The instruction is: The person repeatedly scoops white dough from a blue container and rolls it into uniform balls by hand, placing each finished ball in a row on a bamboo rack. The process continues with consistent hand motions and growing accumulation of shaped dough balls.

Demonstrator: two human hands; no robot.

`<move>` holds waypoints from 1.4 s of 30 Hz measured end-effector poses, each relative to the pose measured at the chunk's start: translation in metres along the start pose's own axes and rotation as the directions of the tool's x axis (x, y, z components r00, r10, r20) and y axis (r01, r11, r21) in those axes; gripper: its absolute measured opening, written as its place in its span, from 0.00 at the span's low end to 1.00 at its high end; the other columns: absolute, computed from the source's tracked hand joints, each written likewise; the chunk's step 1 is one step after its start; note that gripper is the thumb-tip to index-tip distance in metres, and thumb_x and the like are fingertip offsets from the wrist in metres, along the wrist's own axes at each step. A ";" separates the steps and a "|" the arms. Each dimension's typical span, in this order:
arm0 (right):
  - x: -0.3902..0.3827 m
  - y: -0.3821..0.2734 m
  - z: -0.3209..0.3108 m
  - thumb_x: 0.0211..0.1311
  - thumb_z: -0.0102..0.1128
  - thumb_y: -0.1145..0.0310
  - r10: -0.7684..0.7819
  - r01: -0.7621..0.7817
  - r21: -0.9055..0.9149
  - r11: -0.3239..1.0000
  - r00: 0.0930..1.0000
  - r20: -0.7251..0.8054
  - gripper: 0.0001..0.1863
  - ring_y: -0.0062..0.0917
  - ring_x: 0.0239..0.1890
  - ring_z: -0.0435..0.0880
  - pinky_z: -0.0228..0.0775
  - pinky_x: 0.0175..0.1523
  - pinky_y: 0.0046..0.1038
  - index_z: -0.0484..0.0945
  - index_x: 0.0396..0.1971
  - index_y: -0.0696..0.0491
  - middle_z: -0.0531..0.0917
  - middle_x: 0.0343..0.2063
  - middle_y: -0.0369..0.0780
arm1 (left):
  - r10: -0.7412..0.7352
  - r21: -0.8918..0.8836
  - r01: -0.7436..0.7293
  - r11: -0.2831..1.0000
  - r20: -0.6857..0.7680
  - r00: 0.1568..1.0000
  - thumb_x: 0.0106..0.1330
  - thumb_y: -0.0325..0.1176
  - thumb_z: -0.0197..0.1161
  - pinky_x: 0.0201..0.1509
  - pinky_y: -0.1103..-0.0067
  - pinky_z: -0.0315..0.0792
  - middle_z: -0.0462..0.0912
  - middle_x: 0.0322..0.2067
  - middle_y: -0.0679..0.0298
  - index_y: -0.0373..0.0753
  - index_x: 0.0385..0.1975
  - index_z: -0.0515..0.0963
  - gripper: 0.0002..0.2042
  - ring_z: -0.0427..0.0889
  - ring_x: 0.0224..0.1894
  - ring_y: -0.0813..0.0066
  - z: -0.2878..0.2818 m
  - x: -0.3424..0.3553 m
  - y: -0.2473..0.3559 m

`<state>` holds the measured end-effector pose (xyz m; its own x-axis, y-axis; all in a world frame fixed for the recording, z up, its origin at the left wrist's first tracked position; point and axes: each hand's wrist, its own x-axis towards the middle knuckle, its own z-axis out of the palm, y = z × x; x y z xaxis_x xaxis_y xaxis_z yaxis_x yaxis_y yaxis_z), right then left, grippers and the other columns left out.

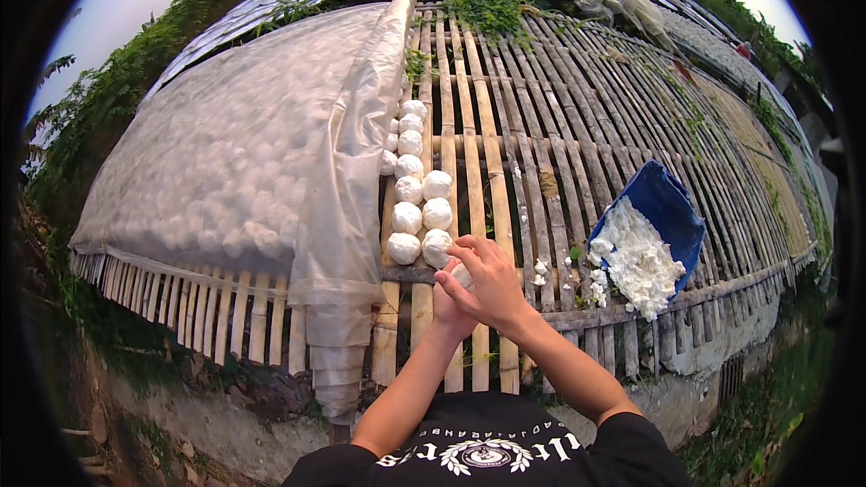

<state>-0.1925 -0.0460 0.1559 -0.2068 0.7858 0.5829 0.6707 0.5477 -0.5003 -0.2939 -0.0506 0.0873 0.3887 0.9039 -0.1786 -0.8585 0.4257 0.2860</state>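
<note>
My left hand (451, 307) and my right hand (490, 283) are cupped together over the front of a bamboo slat rack. Between them sits a lump of white doughy material (463, 276), mostly hidden by my fingers. Just beyond my hands, white balls (437, 214) stand in two uneven rows on the slats. The closest white ball (437, 248) is right by my right fingertips; whether they touch it I cannot tell. To the right, a blue tub (672, 207) lies tipped over, with a heap of crumbly white material (639, 257) spilling from its mouth onto the slats.
On the left, a translucent plastic sheet (338, 180) covers many pale rounded lumps. Bare bamboo slats (577, 117) stretch away to the right. A green plant (492, 9) grows through the far end. White crumbs (540, 272) lie between my hands and the tub. A concrete wall (225, 415) runs below.
</note>
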 end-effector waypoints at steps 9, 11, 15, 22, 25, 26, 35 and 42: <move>0.014 0.008 -0.014 0.63 0.74 0.49 -0.250 0.246 0.049 0.968 0.936 0.248 0.22 0.39 0.45 0.86 0.78 0.51 0.43 0.88 0.46 0.51 0.85 0.42 0.42 | -0.063 -0.036 0.076 0.996 0.271 0.961 0.84 0.62 0.41 0.72 0.66 0.74 0.77 0.66 0.61 0.46 0.70 0.70 0.30 0.78 0.67 0.64 -0.005 0.004 0.012; 0.012 0.003 -0.018 0.60 0.75 0.47 -0.309 0.305 0.049 0.951 0.934 0.180 0.25 0.39 0.45 0.85 0.79 0.51 0.41 0.87 0.47 0.52 0.85 0.43 0.42 | 0.016 -0.033 -0.001 0.999 0.456 0.890 0.84 0.61 0.46 0.69 0.70 0.76 0.77 0.66 0.62 0.47 0.71 0.70 0.29 0.79 0.66 0.66 -0.008 0.006 0.007; 0.008 -0.009 -0.007 0.61 0.75 0.48 0.102 -0.101 -0.016 0.995 0.994 0.045 0.23 0.40 0.45 0.85 0.80 0.48 0.44 0.87 0.43 0.52 0.85 0.42 0.41 | 0.044 -0.017 -0.044 0.999 0.039 0.998 0.81 0.67 0.39 0.77 0.57 0.69 0.74 0.70 0.60 0.48 0.71 0.69 0.33 0.75 0.71 0.59 -0.006 0.005 -0.005; 0.007 0.002 -0.015 0.66 0.71 0.50 -0.147 0.124 0.095 0.988 0.947 0.284 0.21 0.41 0.46 0.87 0.80 0.47 0.42 0.89 0.47 0.51 0.86 0.41 0.43 | -0.137 -0.099 0.166 0.981 0.250 0.958 0.79 0.71 0.38 0.79 0.56 0.64 0.72 0.72 0.55 0.43 0.75 0.67 0.40 0.70 0.75 0.57 0.002 -0.007 0.013; 0.006 -0.005 -0.014 0.66 0.70 0.46 -0.168 0.169 0.002 0.986 0.976 0.136 0.24 0.40 0.49 0.87 0.82 0.47 0.42 0.88 0.49 0.51 0.85 0.43 0.43 | 0.117 0.104 -0.148 0.984 0.255 0.960 0.80 0.66 0.37 0.79 0.57 0.65 0.73 0.72 0.55 0.42 0.74 0.67 0.37 0.71 0.75 0.57 0.008 -0.005 0.004; 0.006 -0.009 -0.011 0.65 0.72 0.47 -0.092 0.095 -0.020 0.995 0.989 0.118 0.24 0.41 0.48 0.87 0.81 0.49 0.42 0.88 0.48 0.52 0.85 0.42 0.44 | 0.081 -0.019 -0.079 0.997 0.182 0.980 0.79 0.72 0.37 0.80 0.55 0.64 0.72 0.72 0.53 0.41 0.75 0.66 0.41 0.70 0.76 0.56 0.010 -0.003 0.001; 0.011 0.003 -0.012 0.62 0.74 0.53 -0.262 0.264 0.014 0.964 0.945 0.195 0.19 0.39 0.50 0.86 0.82 0.48 0.41 0.87 0.45 0.51 0.85 0.44 0.42 | -0.054 0.128 0.049 0.991 0.032 0.998 0.83 0.55 0.39 0.75 0.60 0.69 0.76 0.69 0.59 0.43 0.71 0.70 0.28 0.74 0.72 0.57 0.000 -0.002 0.014; 0.008 -0.012 -0.006 0.61 0.75 0.53 0.131 -0.118 -0.066 0.991 0.959 0.252 0.22 0.42 0.52 0.85 0.80 0.54 0.42 0.85 0.47 0.54 0.86 0.46 0.45 | 0.021 -0.064 -0.016 0.998 0.088 0.996 0.84 0.65 0.36 0.77 0.59 0.70 0.75 0.70 0.58 0.48 0.71 0.71 0.32 0.74 0.72 0.61 0.001 -0.002 0.001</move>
<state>-0.1979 -0.0482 0.1701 -0.2902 0.8974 0.3323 0.7359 0.4312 -0.5220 -0.2948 -0.0519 0.0890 0.3983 0.9130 -0.0888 -0.8842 0.4079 0.2276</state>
